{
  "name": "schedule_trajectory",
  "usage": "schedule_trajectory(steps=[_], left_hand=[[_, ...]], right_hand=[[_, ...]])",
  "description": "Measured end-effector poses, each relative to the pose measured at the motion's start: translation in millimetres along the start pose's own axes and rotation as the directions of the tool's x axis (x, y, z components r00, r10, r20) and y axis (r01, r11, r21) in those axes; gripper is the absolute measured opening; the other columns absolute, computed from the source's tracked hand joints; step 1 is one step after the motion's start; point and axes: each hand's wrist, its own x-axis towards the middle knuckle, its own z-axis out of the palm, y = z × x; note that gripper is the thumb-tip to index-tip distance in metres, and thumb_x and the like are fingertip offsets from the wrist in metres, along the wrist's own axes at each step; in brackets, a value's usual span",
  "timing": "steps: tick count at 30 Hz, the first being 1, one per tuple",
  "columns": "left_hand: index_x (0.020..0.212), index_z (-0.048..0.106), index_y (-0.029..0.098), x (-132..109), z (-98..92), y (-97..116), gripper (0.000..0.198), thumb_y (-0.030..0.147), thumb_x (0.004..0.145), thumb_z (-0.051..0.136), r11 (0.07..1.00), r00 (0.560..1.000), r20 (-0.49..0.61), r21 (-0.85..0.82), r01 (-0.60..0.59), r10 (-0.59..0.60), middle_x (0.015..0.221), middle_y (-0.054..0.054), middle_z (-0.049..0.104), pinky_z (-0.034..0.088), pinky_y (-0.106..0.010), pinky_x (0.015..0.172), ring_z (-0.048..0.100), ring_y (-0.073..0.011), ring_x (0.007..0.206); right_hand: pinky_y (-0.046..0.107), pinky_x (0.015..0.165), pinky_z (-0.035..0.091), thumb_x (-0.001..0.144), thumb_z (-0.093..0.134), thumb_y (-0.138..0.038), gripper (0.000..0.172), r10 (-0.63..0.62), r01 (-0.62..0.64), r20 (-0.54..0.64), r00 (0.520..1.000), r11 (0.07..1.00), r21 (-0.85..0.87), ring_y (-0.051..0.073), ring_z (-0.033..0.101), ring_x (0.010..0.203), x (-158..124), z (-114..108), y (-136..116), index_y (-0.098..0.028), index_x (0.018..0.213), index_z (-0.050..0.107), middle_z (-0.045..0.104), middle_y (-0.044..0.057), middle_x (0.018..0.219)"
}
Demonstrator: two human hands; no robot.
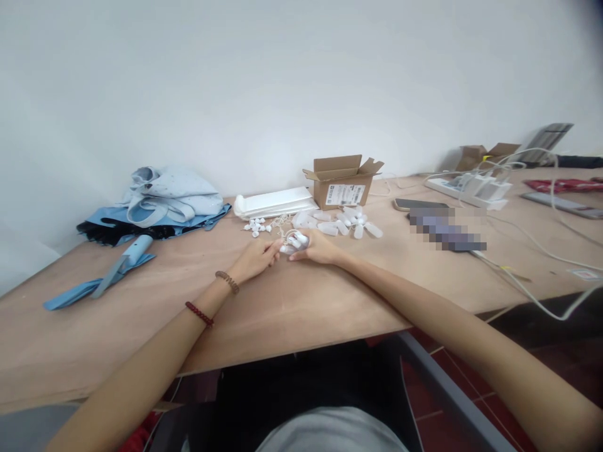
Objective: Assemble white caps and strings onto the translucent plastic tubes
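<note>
Near the middle of the table, my right hand point(320, 248) is closed around a bunch of small white rounded pieces point(296, 240) with a pale looped cord. My left hand point(258, 258) meets it from the left, its fingertips pinched together beside the cord and the white pieces. What exactly sits in that pinch is too small to make out. Just beyond my hands lie several frosted, translucent oblong pieces point(372, 230). Small white knob-like pieces point(257, 226) are scattered to the left of these, with pale tangled cord point(281, 221) between.
An open cardboard box point(342, 188) stands behind the pieces, beside flat white packs point(277, 202). On the left are a pale blue cloth bag point(174, 194) and a folded umbrella point(134, 251). Phones point(421, 204), a power strip point(471, 190) and trailing cables point(532, 294) occupy the right.
</note>
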Motion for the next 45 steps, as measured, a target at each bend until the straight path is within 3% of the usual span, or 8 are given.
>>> schedule_trajectory(steps=[5,9,17,20,25,34,40,45], left_hand=[[0.08,0.057,0.017,-1,-1.4,5,0.024,0.04,0.082,0.052,0.991,0.989,-0.077,-0.017,-0.13,0.128,0.063,0.0,0.06,0.037,-0.024,0.056,0.05,-0.013,0.055],[0.059,0.053,0.016,0,-1.4,5,0.044,0.047,0.087,0.04,0.995,0.999,0.013,-0.087,0.039,-0.038,0.05,-0.001,0.054,0.034,-0.023,0.045,0.045,-0.01,0.041],[0.06,0.053,0.016,-1,-0.7,5,0.036,0.048,0.076,0.058,0.915,0.979,0.073,-0.35,0.202,-0.189,0.046,0.002,0.05,0.031,-0.02,0.035,0.045,-0.0084,0.035],[0.059,0.051,0.016,4,-4.7,2,0.033,0.043,0.076,0.058,0.715,0.925,0.106,-0.603,0.353,-0.366,0.044,0.003,0.044,0.027,-0.019,0.033,0.039,-0.0065,0.033],[0.076,0.056,0.014,8,-19.7,-4,0.011,0.022,0.07,0.06,0.321,0.886,0.165,-0.89,0.323,-0.434,0.062,0.001,0.052,0.031,-0.016,0.038,0.041,-0.0038,0.043],[0.089,0.064,0.014,1,-9.8,6,0.027,0.028,0.066,0.071,0.63,0.939,0.312,-0.702,0.332,-0.146,0.054,0.007,0.037,0.018,-0.017,0.04,0.025,-0.003,0.044],[0.082,0.067,0.013,7,-9.3,-4,0.025,0.034,0.068,0.066,0.859,0.982,0.19,-0.499,0.117,-0.024,0.072,-0.002,0.059,0.025,-0.02,0.043,0.037,-0.006,0.049],[0.077,0.064,0.013,13,-6.8,-9,0.026,0.037,0.074,0.055,0.91,0.998,0.063,-0.412,0.048,-0.024,0.051,0.004,0.046,0.027,-0.021,0.045,0.036,-0.0073,0.046]], right_hand=[[0.027,0.075,0.042,0.059,0.074,-0.026,0.037,-0.008,0.007,0.009,1.0,1.0,0.026,0.016,0.058,0.079,-1,1,-2,-0.013,0.091,0.062,0.065,0.0,0.086],[0.029,0.079,0.042,0.059,0.075,-0.026,0.039,-0.027,0.027,0.006,1.0,0.999,0.026,0.017,0.058,0.083,-1,1,-2,-0.014,0.094,0.062,0.066,0.001,0.09],[0.028,0.076,0.042,0.057,0.076,-0.029,0.041,0.01,-0.01,-0.011,1.0,1.0,0.004,0.017,0.057,0.081,-2,2,-2,-0.013,0.093,0.062,0.065,0.001,0.087],[0.028,0.075,0.043,0.056,0.077,-0.03,0.041,0.041,-0.04,-0.029,0.999,0.998,0.051,0.016,0.057,0.079,-2,-1,-3,-0.014,0.09,0.062,0.064,0.0,0.085],[0.028,0.064,0.046,0.053,0.078,-0.028,0.046,0.195,-0.202,0.051,0.979,0.94,0.276,0.015,0.057,0.071,-4,-7,-9,-0.018,0.094,0.06,0.063,-0.001,0.08],[0.022,0.05,0.047,0.059,0.076,-0.024,0.045,0.135,-0.38,0.491,0.861,0.811,0.444,0.013,0.061,0.062,-6,-4,-21,-0.016,0.099,0.057,0.066,0.002,0.078],[0.02,0.047,0.047,0.059,0.076,-0.022,0.04,0.166,-0.422,0.52,0.838,0.802,0.423,0.012,0.061,0.057,-5,-5,-19,-0.015,0.094,0.058,0.066,0.001,0.071],[0.021,0.049,0.048,0.062,0.074,-0.028,0.026,0.193,-0.396,0.458,0.868,0.826,0.401,0.012,0.061,0.058,-3,-10,-20,-0.013,0.078,0.059,0.064,0.002,0.069]])
